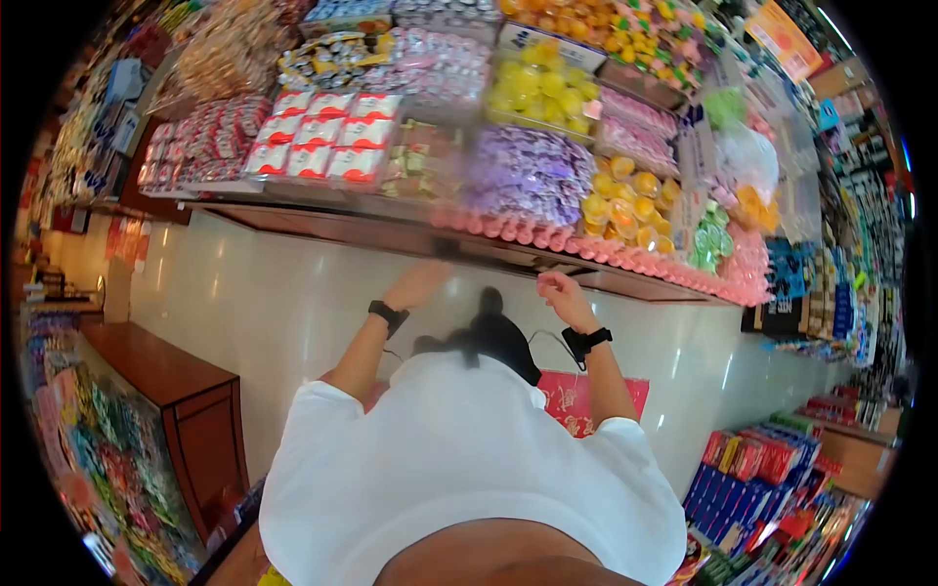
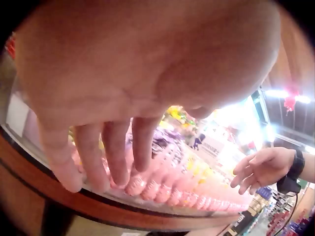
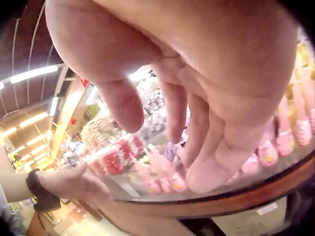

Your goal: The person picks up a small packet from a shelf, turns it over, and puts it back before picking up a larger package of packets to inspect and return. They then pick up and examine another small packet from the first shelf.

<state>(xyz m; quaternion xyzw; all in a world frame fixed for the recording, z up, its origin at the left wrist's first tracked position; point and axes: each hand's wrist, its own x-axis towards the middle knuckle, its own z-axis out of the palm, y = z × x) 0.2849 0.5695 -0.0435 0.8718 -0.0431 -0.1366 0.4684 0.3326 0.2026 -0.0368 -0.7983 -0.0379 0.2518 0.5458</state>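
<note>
In the head view my left hand (image 1: 418,284), blurred, is held out below the edge of a candy counter (image 1: 371,232), its fingers extended and nothing in them. My right hand (image 1: 565,296) hangs loosely curled near the same edge, also holding nothing. Nearest to both hands is a row of pink wrapped sweets (image 1: 528,234) lining the counter's rim. Behind that row lie purple-wrapped candies (image 1: 532,176) and orange-yellow jelly cups (image 1: 630,205). Up close in the left wrist view, the left fingers (image 2: 115,147) overlap the pink sweets; in the right wrist view, the right fingers (image 3: 209,167) do too.
Red-and-white packets (image 1: 322,137) and tubs of yellow sweets (image 1: 542,88) fill the counter. A brown wooden cabinet (image 1: 200,410) stands at the left, stacked boxes (image 1: 752,479) at the lower right. A red mat (image 1: 596,396) lies on the shiny floor (image 1: 293,293).
</note>
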